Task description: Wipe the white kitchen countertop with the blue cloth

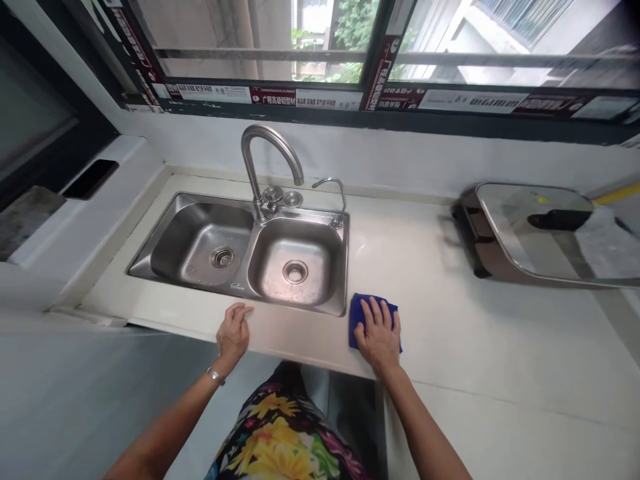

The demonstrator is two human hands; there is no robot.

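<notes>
My right hand (380, 337) lies flat, fingers spread, pressing a blue cloth (357, 312) onto the pale countertop (440, 320) just right of the steel double sink (240, 257). My left hand (233, 331) rests on the counter's front edge below the sink, fingers loosely stretched, holding nothing. A bracelet shows on the left wrist. Both sink basins look empty, each with a round drain.
A tall curved faucet (265, 157) and a small thin tap (337, 193) stand behind the sink. An electric pan with a glass lid (535, 230) sits at the right. A window runs along the back wall. A raised ledge with a dark slot (90, 179) is at the left.
</notes>
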